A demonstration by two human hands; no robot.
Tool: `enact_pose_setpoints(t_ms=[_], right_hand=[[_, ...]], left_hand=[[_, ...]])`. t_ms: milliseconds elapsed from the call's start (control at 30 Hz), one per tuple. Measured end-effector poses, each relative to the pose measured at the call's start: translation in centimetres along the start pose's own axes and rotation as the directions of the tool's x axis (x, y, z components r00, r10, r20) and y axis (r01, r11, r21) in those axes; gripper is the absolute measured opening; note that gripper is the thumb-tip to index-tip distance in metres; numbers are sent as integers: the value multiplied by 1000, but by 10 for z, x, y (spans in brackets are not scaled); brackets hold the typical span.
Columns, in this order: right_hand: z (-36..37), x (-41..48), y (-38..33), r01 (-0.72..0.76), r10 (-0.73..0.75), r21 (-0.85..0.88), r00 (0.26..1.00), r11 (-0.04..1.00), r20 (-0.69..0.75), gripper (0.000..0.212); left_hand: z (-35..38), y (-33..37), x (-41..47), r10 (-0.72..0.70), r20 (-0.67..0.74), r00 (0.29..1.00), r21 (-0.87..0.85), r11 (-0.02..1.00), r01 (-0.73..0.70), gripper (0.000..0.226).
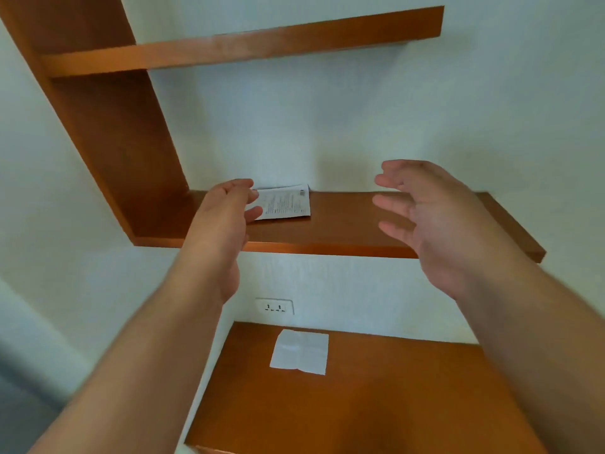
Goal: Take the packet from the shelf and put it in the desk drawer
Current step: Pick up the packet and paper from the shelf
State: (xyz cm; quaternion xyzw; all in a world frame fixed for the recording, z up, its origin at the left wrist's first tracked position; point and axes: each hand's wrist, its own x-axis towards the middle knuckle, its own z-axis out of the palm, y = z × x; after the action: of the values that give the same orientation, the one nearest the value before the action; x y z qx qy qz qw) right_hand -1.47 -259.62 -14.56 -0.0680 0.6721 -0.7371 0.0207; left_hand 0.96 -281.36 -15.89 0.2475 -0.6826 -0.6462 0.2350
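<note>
Forearms nearest. Left hand [226, 208] pinching packet [286, 202] edge on shelf [343, 224]; right hand [435, 217] open, empty. Risk: thin pinch slips, packet drops onto bench [409, 404].

Nothing here reads clearly. The white packet [284, 202] on the lower shelf [343, 224] carries rows of small dark print, too blurred to make out, with a small dark code-like square at its two o'clock corner. The folded white paper [299, 352] on the desk [376, 404] at six o'clock shows no print.
</note>
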Motion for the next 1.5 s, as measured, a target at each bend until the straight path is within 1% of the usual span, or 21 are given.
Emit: enact_pose_setpoints(t_ms=[67,133,200,233,367,433,533,600,667,733,900,967,1100,1133,1167,1233,1267,1300,1367,1400,1500], right_hand=[[7,-1,6,-15,14,-20,1000,1000,-20,35],[18,1,11,-38,36,-43,998,998,-46,28],[29,3,15,-57,53,-56,996,997,-78,24],[36,3,17,-67,61,-58,994,996,-92,21],[63,1,29,-100,91,-65,988,993,-125,15],[75,-1,36,-115,102,-77,983,990,-152,14],[87,-2,44,-140,120,-91,974,986,-192,16],[93,-3,49,-156,133,-98,969,983,-209,19],[98,-5,54,-162,137,-105,967,981,-214,18],[103,-9,59,-163,139,-108,970,981,-198,15],[113,-17,67,-185,155,-148,969,972,-193,16],[117,-20,70,-188,155,-170,970,967,-189,17],[124,-24,79,-159,113,-280,979,947,-172,23],[125,-25,82,-124,61,-381,983,916,-174,30],[126,-26,85,-67,-26,-535,986,842,-165,39],[128,-28,90,52,-210,-790,973,611,-98,57],[131,-29,91,93,-275,-849,959,521,-64,62],[133,-29,93,119,-323,-879,946,461,-41,63],[137,-29,96,159,-396,-911,918,381,-5,55],[138,-29,97,173,-430,-922,903,347,8,46],[142,-30,101,175,-501,-947,866,269,18,28]], left_hand=[[-1,-9,14,-3,61,998,66,998,-1,28],[-3,-20,23,66,154,986,215,972,-99,33],[-5,-32,34,161,267,950,452,850,-271,42],[-6,-36,42,171,313,934,541,776,-324,48],[-8,-58,69,75,420,905,754,525,-394,66],[-11,-73,77,97,474,875,788,398,-470,78],[-18,-87,81,211,494,844,800,271,-536,89],[-23,-88,78,341,495,799,796,192,-574,83],[-28,-88,76,493,488,720,768,149,-623,66],[-31,-89,75,564,483,670,740,147,-657,48],[-40,-86,80,612,458,646,692,212,-691,17],[-44,-86,80,644,446,622,670,220,-709,11],[-52,-88,70,689,408,600,581,311,-752,6],[-54,-87,68,689,414,595,561,322,-763,6],[-57,-86,67,690,428,584,538,325,-778,6],[-65,-82,68,688,479,545,481,313,-819,9],[-69,-80,69,689,511,513,450,294,-843,12],[-73,-79,68,694,541,475,418,269,-868,14],[-80,-77,64,703,578,414,349,246,-904,16],[-83,-78,61,704,585,402,322,254,-912,16],[-89,-83,55,690,589,421,286,309,-907,17]])
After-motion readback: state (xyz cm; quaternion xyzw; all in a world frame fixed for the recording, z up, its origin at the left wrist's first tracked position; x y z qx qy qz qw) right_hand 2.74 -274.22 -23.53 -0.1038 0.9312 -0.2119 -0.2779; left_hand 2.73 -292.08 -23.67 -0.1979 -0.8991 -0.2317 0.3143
